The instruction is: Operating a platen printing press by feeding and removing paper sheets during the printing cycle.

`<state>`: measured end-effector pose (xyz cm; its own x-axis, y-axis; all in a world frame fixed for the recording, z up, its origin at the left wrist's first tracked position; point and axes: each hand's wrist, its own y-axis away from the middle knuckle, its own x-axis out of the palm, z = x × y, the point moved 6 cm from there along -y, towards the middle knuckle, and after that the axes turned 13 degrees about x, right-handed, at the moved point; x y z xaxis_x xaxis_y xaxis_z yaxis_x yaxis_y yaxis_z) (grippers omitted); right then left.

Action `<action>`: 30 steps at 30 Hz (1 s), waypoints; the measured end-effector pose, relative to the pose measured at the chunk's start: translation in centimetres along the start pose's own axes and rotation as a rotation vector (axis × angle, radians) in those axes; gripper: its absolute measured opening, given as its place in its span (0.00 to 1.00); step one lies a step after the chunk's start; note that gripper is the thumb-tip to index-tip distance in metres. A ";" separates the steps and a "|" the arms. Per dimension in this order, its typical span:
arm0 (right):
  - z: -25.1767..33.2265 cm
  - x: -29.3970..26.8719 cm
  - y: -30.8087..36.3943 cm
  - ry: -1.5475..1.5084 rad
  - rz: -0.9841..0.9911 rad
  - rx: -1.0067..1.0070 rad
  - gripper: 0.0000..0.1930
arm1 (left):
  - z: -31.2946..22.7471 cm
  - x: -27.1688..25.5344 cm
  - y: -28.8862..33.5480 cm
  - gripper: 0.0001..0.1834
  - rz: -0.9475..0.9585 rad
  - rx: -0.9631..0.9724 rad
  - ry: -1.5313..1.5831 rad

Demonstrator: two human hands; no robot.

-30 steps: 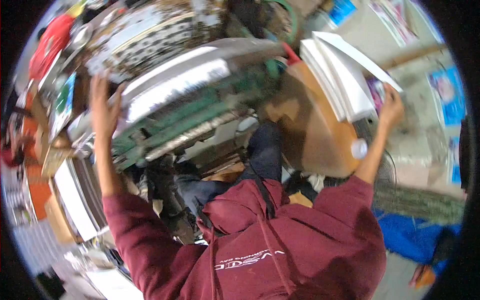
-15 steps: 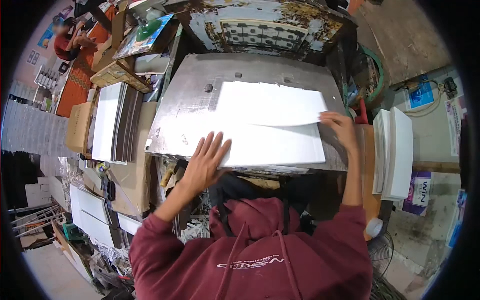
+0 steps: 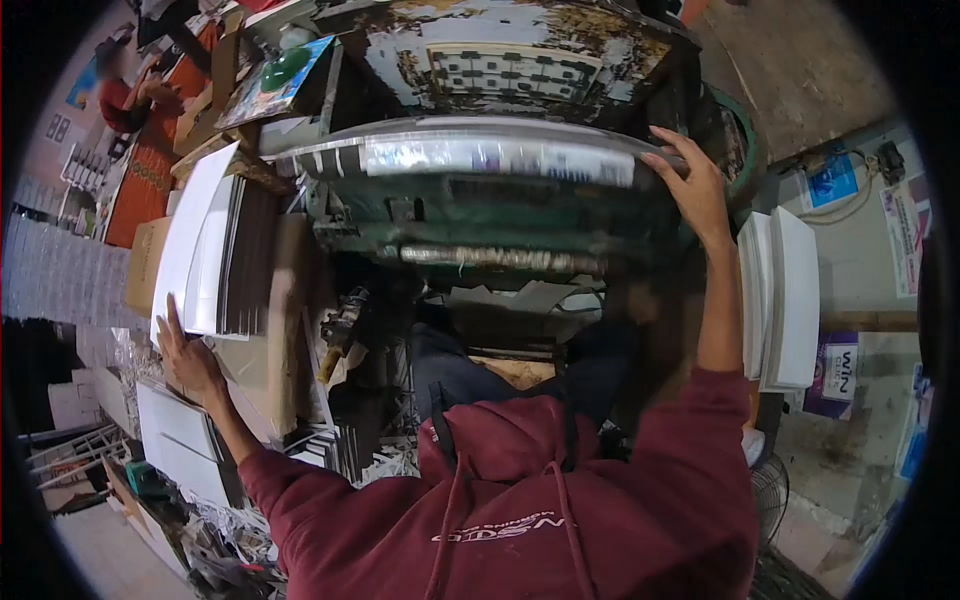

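At the far left, my left hand (image 3: 190, 355) pinches the lower end of a white card sheet (image 3: 188, 235), which leans against a stack of white boards (image 3: 212, 275). My right hand (image 3: 695, 185) is at the right end of the metal plate (image 3: 500, 150), thumb and fingers apart with no sheet in them. I cannot tell whether it touches the plate. The plate now stands almost edge-on in front of the green machine body (image 3: 440, 210). Behind it rises a worn press face with a gridded panel (image 3: 515, 73).
More thick white boards (image 3: 790, 300) stand upright on the right. Scrap paper and a yellow-handled tool (image 3: 328, 362) lie low near my knees. White sheets (image 3: 185, 430) lean at lower left, and a fan (image 3: 768, 500) is at lower right. A person (image 3: 125, 95) is far off, upper left.
The plate has swung from lying flat to almost edge-on. My left hand has gone left to the stack with a white sheet. My right hand has moved up to the plate's right end.
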<state>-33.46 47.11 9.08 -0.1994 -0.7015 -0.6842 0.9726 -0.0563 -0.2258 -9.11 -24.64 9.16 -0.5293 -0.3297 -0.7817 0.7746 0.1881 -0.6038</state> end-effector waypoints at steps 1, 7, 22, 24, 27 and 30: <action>0.5 -1.4 1.2 0.036 -0.033 0.021 0.24 | 2.6 3.1 0.9 0.43 0.069 -0.052 -0.046; -7.3 -7.7 9.3 0.097 -0.112 0.400 0.23 | 15.0 23.5 6.2 0.33 0.727 0.003 0.056; -17.2 -19.4 28.6 1.174 -0.548 0.774 0.17 | 16.8 22.5 5.6 0.69 0.718 -0.341 -0.143; -17.7 -21.5 29.1 0.892 -0.552 0.894 0.18 | 15.4 20.3 5.0 0.72 0.676 -0.474 -0.249; -19.0 -24.0 28.7 0.612 -0.500 0.984 0.19 | 10.9 16.8 3.3 0.64 0.507 -0.406 -0.351; -20.1 -25.5 28.6 0.486 -0.432 1.001 0.19 | 5.0 15.4 -0.2 0.53 0.357 -0.117 -0.220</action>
<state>-3.01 77.68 6.09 -0.3480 -0.1577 -0.9242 0.4324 -0.9017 -0.0090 -15.71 -34.43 -1.97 -0.1396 -0.4120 -0.9004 0.8442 0.4257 -0.3257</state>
